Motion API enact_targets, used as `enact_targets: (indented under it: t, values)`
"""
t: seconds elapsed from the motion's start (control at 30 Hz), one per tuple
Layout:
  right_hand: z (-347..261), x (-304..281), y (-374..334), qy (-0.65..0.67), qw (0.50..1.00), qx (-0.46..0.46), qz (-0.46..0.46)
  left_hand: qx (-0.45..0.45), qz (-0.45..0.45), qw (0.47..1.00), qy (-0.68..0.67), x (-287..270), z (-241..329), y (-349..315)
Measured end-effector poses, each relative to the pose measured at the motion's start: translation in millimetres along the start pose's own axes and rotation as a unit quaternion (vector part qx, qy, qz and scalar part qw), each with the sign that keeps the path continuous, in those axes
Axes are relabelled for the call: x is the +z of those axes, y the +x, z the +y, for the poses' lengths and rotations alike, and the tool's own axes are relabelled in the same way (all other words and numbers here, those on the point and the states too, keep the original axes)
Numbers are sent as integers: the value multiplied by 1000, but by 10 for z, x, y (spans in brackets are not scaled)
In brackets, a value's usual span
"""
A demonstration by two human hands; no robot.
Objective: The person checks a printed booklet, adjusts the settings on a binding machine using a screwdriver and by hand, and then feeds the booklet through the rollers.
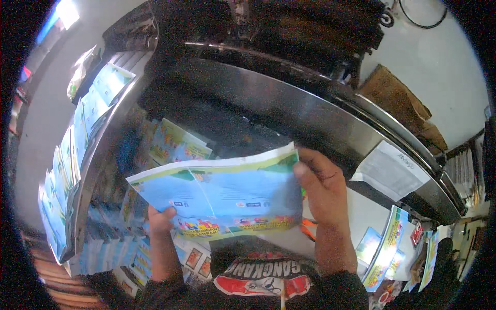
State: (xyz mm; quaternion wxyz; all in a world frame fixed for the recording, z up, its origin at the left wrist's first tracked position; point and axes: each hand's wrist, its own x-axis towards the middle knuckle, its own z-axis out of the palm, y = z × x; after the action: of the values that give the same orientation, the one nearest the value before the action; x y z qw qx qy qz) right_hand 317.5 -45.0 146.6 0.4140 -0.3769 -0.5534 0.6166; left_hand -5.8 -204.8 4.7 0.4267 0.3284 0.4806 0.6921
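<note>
A wide blue printed sheet (248,186) with green corners and colourful cartoon pictures spans the space between my hands. Its upper edge looks thick and white, so it may be several layers; I cannot tell how many. My right hand (326,183) grips its upper right end, thumb in front and fingers behind. At the lower left my left hand (161,218) holds it from beneath, the thumb showing on the front and the other fingers hidden behind. The sheet bows slightly and hangs in front of a dark machine with a metal rim.
Stacks of blue booklets (101,245) stand at lower left, and more printed sheets (64,160) lie along the left ledge. Further sheets (175,142) rest inside the machine (289,88). A white paper (390,170), brown cardboard (395,95) and other prints (385,248) are on the right.
</note>
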Motion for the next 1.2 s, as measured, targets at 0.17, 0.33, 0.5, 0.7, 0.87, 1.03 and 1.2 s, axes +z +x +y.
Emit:
enact_targets:
  t: [0.17,0.33,0.5,0.7,0.87,1.03,1.2]
  values:
    - [31,-151,-195,35,999,-20,-13,-9,-16,999,31,149,53,-126]
    - [81,-229,-340,15,996,-87,-15,27,-15,999,19,378,174,-183]
    - [90,-339,-394,-152,943,-291,-56,186,-69,964,177,-136,283,-36]
    - [118,-403,-414,-250,832,-494,-25,401,-128,871,252,251,659,159]
    - [151,-410,-478,-250,807,-535,-5,434,-100,853,271,512,812,74]
    - [99,-361,-527,-279,800,-531,-20,433,-51,867,243,451,740,51]
    - [105,-352,-528,-283,799,-529,-23,430,-59,877,205,437,667,74]
